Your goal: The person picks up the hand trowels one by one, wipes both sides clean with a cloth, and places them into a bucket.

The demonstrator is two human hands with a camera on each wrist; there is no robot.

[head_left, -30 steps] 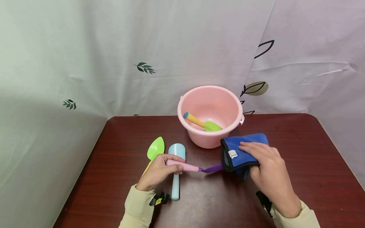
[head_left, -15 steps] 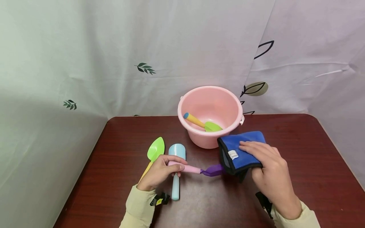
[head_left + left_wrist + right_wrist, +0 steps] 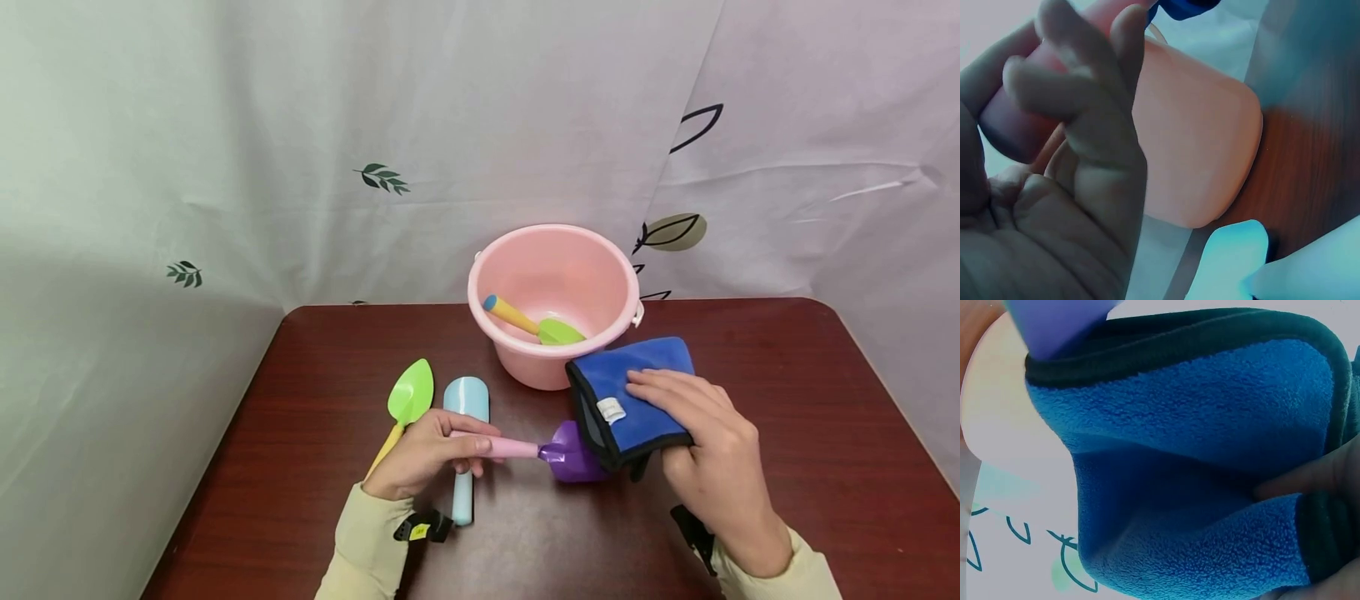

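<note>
My left hand (image 3: 423,458) pinches the pink handle of a toy shovel (image 3: 512,448) between thumb and fingers, above the table. Its purple blade (image 3: 566,454) points right, and the far end lies under a folded blue cloth (image 3: 645,387) with black edging and a white tag. That cloth is gripped by my right hand (image 3: 712,454), fingers on top and thumb below. In the right wrist view the purple blade (image 3: 1063,325) meets the cloth's dark edge (image 3: 1179,353). The left wrist view shows curled fingers around the pink handle (image 3: 1013,128).
Behind the hands stands a pink bucket (image 3: 525,367), with a green trowel (image 3: 558,332) with a yellow handle inside. A light blue scoop (image 3: 466,395) lies partly beneath my left hand. Left of it is another green trowel (image 3: 411,390). A patterned white curtain (image 3: 420,100) hangs behind the table.
The shovel has rolled, so its purple blade shows broad side up instead of edge-on, and has shifted slightly right. The cloth has moved a little left and away from me over the blade.
</note>
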